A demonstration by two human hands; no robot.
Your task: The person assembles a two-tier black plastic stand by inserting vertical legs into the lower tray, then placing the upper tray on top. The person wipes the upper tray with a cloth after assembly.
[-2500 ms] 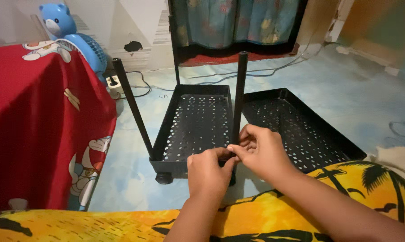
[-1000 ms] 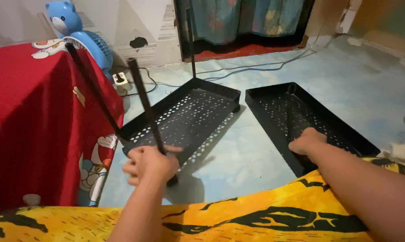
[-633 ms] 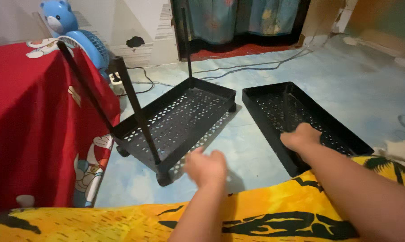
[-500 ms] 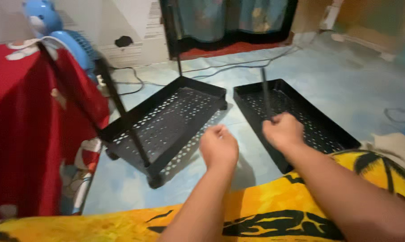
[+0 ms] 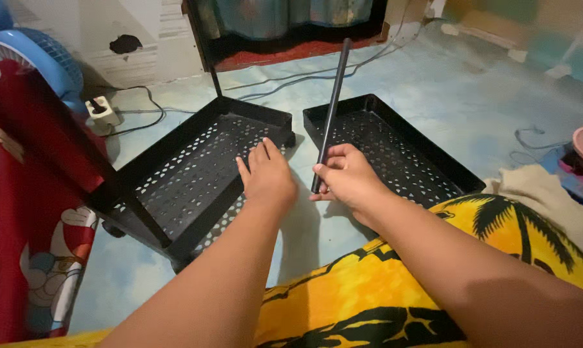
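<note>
My right hand point(image 5: 349, 178) grips the lower end of a black pole point(image 5: 330, 111), which stands nearly upright and leans slightly away from me. Behind it a black perforated tray point(image 5: 404, 145) lies flat on the floor. My left hand point(image 5: 267, 174) rests palm down on the near right edge of a second black perforated tray point(image 5: 194, 171). That tray has black poles fixed at its corners, one at the back point(image 5: 207, 58) and one at the front left point(image 5: 136, 209), and it sits tilted.
A red printed cloth point(image 5: 27, 219) covers something on the left, with a blue fan point(image 5: 43, 61) behind it. A white power strip point(image 5: 102, 111) and cables lie on the pale blue floor. A yellow palm-print cloth point(image 5: 394, 283) covers my lap.
My right hand has picked a black pole out of the right tray and lifted it upright. My left hand has moved forward onto the left tray's edge.
</note>
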